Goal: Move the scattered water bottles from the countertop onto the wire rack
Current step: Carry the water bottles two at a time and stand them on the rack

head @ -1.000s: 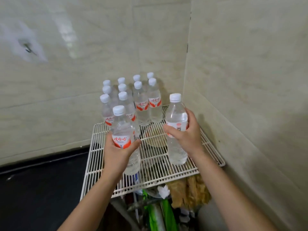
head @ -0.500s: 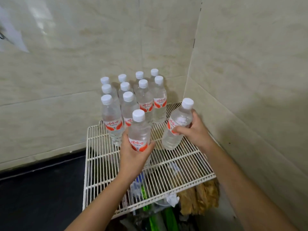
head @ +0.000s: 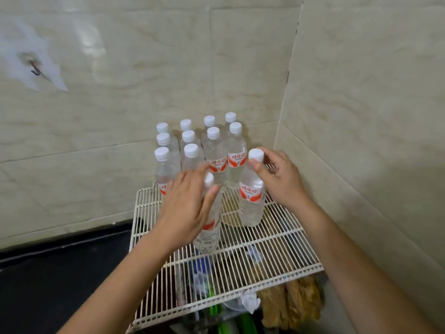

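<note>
Head view: a white wire rack [head: 272, 249] stands in the corner of a beige tiled wall [head: 361, 104], beside a dark countertop [head: 48, 285]. 10 capped water bottles [head: 214, 155] with red-and-white labels stand packed together at the back of the rack.

In front of them, 2 more stand upright on the wires, a little apart. The left hand [head: 185, 208] lies against the left bottle [head: 209, 233] with its fingers straight and spread and the thumb along the bottle's side, not wrapped around it; this hand is blurred. The right hand [head: 283, 180] pinches the right bottle [head: 251, 201] at the neck, thumb in front just under the white cap, fingers curled behind.

Green and brown items [head: 289, 304] lie beneath the rack, unclear.
</note>
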### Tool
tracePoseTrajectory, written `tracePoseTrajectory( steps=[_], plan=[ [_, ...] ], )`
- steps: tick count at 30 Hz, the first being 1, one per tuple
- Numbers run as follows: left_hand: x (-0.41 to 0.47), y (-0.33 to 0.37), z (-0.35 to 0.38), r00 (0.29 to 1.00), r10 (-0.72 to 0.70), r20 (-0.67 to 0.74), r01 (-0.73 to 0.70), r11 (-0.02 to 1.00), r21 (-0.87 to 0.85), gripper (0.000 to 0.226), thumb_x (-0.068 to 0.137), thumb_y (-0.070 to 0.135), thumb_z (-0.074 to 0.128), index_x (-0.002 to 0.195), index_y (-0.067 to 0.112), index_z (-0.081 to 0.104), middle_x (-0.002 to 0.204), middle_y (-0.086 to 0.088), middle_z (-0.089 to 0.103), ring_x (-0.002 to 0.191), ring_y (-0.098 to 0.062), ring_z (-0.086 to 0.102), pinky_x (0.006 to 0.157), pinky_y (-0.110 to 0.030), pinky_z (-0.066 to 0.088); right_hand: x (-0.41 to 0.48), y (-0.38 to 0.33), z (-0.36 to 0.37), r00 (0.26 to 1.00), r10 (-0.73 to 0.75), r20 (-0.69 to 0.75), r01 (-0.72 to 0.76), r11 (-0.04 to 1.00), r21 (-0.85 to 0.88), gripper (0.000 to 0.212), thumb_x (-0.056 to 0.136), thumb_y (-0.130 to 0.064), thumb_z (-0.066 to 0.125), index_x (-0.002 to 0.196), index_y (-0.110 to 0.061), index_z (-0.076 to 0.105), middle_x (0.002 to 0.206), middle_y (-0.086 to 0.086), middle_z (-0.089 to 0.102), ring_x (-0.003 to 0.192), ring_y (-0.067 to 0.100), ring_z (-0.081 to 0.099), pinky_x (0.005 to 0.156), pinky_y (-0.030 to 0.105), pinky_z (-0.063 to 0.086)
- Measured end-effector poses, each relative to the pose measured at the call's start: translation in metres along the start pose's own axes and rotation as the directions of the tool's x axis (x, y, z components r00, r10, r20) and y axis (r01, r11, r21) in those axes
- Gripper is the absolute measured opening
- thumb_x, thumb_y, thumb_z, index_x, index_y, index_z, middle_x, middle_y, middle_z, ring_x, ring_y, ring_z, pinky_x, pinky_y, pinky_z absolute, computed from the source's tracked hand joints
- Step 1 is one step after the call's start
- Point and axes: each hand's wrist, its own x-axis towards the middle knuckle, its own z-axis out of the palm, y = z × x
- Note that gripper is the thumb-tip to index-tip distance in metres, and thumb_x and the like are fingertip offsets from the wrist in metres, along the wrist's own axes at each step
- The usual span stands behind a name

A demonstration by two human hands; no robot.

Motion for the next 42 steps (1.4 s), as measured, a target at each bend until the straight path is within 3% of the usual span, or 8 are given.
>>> tracePoseTrajectory(
  steps=[2,6,11,18,21,26,34,42],
  plan=[
    [-0.003,0.001,-0.005,0.999,0.007,0.051,-0.008,1.0,0.007,0.057,0.105,0.047,0.029,0.153,0.017,0.03,0.122,0.003,0.056,0.113,-0.012,0.043,0.097,-0.031,0.036,0.002,0.007,-0.013,1.0,0.017,-0.005,-0.017,0.999,-0.042,0.039,0.094,-0.053,0.06,0.13,-0.036,0.064,0.106,-0.014,0.056,0.102,0.009,0.062,0.095,0.043,0.053],
    [0.011,0.001,-0.012,0.993,-0.115,0.0,0.113,0.971,-0.213,0.045,0.099,0.043,0.053,0.137,0.021,0.056,0.104,0.012,0.062,0.086,-0.008,0.053,0.079,-0.034,0.048,0.007,0.013,-0.039,1.0,0.028,0.006,-0.028,1.0,-0.009,0.045,0.098,-0.039,0.063,0.141,-0.036,0.053,0.126,-0.006,0.063,0.107,0.005,0.062,0.095,0.035,0.053],
    [0.042,0.024,-0.008,0.967,-0.244,-0.068,0.215,0.934,-0.285,0.041,0.09,0.039,0.069,0.126,0.02,0.066,0.089,0.003,0.065,0.075,-0.012,0.061,0.069,-0.032,0.054,0.01,0.014,-0.046,1.0,0.009,0.028,-0.007,0.995,-0.095,0.044,0.09,-0.049,0.069,0.131,-0.036,0.062,0.117,-0.01,0.063,0.097,0.003,0.065,0.089,0.034,0.054],
    [0.096,0.032,-0.004,0.978,-0.203,-0.039,0.195,0.969,-0.154,0.041,0.092,0.034,0.07,0.126,0.013,0.066,0.098,-0.003,0.072,0.085,-0.014,0.061,0.075,-0.029,0.046,0.015,0.014,-0.044,0.997,-0.013,0.082,0.021,0.995,-0.095,0.039,0.091,-0.044,0.069,0.128,-0.036,0.061,0.117,-0.01,0.068,0.099,0.005,0.064,0.09,0.038,0.055],
    [0.108,0.02,-0.005,0.981,-0.196,0.006,0.196,0.979,-0.059,0.037,0.092,0.035,0.068,0.12,0.011,0.068,0.098,-0.01,0.072,0.088,-0.024,0.064,0.077,-0.037,0.051,0.018,0.013,-0.042,0.994,-0.007,0.112,0.02,0.993,-0.117,0.042,0.093,-0.042,0.066,0.133,-0.034,0.059,0.122,-0.009,0.067,0.103,0.009,0.064,0.092,0.041,0.055],
    [0.108,-0.001,0.006,0.989,-0.146,0.025,0.141,0.979,0.148,0.035,0.09,0.045,0.067,0.117,0.023,0.067,0.092,0.003,0.065,0.101,-0.025,0.057,0.092,-0.042,0.036,0.035,0.004,-0.037,0.98,-0.034,0.194,0.071,0.98,-0.187,0.044,0.097,-0.04,0.061,0.14,-0.031,0.055,0.128,-0.006,0.066,0.107,0.013,0.064,0.094,0.045,0.054],
    [0.108,-0.019,0.024,0.964,-0.234,-0.123,0.229,0.972,-0.054,0.04,0.083,0.044,0.076,0.114,0.019,0.071,0.1,-0.001,0.073,0.102,-0.022,0.06,0.09,-0.039,0.035,0.067,-0.008,-0.009,0.934,-0.11,0.341,0.186,0.962,-0.2,0.041,0.099,-0.028,0.061,0.139,-0.024,0.054,0.132,0.001,0.06,0.113,0.018,0.06,0.1,0.044,0.05],
    [0.106,-0.019,0.032,0.974,-0.153,-0.169,0.174,0.978,0.117,0.046,0.086,0.053,0.067,0.123,0.025,0.066,0.099,0.001,0.071,0.104,-0.022,0.055,0.079,-0.031,0.017,0.077,-0.003,-0.002,0.925,-0.13,0.357,0.206,0.961,-0.184,0.039,0.102,-0.02,0.057,0.14,-0.024,0.052,0.136,0.001,0.053,0.111,0.008,0.052,0.1,0.03,0.043]
  ],
)
